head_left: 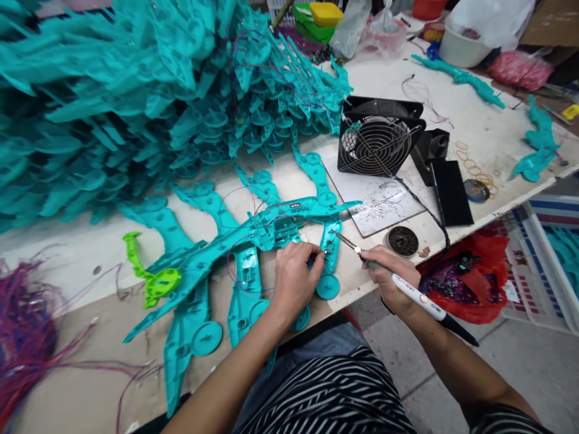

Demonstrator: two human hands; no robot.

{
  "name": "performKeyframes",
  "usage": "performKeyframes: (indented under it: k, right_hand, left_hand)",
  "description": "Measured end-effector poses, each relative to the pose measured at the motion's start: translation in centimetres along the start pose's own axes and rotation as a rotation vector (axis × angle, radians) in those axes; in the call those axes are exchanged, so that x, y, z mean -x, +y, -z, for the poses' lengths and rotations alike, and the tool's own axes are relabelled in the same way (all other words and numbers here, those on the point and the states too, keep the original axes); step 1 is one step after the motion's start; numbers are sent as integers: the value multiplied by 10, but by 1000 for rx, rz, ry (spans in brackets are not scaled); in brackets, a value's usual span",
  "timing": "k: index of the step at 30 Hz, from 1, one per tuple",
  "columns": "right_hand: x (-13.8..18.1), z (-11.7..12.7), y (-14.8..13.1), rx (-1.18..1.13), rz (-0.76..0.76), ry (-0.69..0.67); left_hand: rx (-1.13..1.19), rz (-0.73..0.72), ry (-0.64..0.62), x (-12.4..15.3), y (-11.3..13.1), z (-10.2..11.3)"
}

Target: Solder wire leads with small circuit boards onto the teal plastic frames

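Observation:
My right hand [389, 278] is closed round a white soldering iron [418, 299], whose metal tip points left at a small teal plastic part [329, 250] near the table's front edge. My left hand [296, 277] rests on that part's left side, fingers pinched on a thin wire or small piece I cannot make out. Several teal toy shell halves [212, 253] with red and blue wires lie flat to the left. A lime green piece [154, 280] sits on one of them.
A huge heap of teal shells [113, 90] fills the back left. A black fan [377, 138], a clear plate with solder scraps [380, 202], a black box [450, 193] and a round tin [402, 240] stand right of the work. Purple wire bundle [22, 325] lies far left.

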State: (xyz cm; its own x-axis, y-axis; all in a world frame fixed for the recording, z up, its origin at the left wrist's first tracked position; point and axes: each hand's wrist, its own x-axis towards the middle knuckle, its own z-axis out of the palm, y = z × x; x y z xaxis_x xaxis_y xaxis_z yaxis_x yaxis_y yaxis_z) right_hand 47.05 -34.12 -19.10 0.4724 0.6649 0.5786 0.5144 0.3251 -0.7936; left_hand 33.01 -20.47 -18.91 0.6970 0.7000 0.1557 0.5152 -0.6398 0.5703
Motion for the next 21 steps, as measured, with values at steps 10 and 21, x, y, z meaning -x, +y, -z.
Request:
performKeyframes:
  k: [10,21]
  right_hand:
    - [-20,-13,22,336,194,-141]
    - [-31,-33,27,302,131,-191]
  left_hand:
    - [34,61,-29,-3,4,4]
    - [570,345,-128,-17,0,24]
